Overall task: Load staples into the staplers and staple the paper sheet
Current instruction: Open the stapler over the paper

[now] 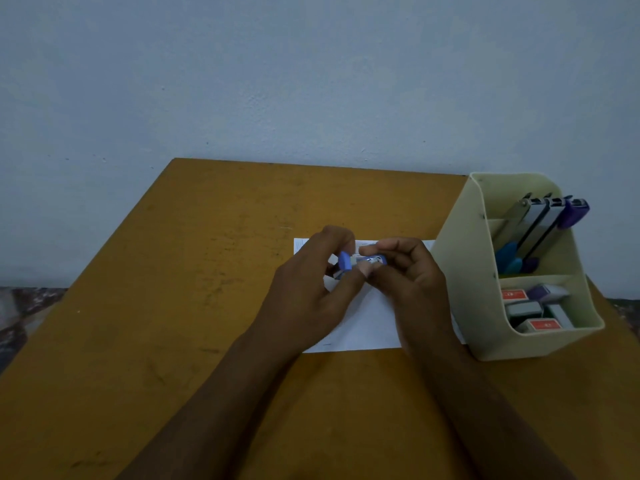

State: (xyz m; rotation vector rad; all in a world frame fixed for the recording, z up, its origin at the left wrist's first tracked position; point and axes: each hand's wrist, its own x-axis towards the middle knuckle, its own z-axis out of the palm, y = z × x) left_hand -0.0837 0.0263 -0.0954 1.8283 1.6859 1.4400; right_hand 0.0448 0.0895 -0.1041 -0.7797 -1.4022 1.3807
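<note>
A small blue stapler [360, 262] is held above a white paper sheet [367, 323] lying on the table. My left hand [311, 289] grips the stapler's left end, fingers curled over it and thumb underneath. My right hand [408, 275] pinches its right end between thumb and fingertips. Most of the stapler is hidden by my fingers, so whether it is opened I cannot tell. The sheet's middle is covered by both hands.
A cream plastic organiser [485, 271] stands at the table's right edge. Its back compartment holds several upright staplers [540, 230]; its front one holds staple boxes [533, 313]. The brown wooden table [173, 289] meets a pale blue wall behind.
</note>
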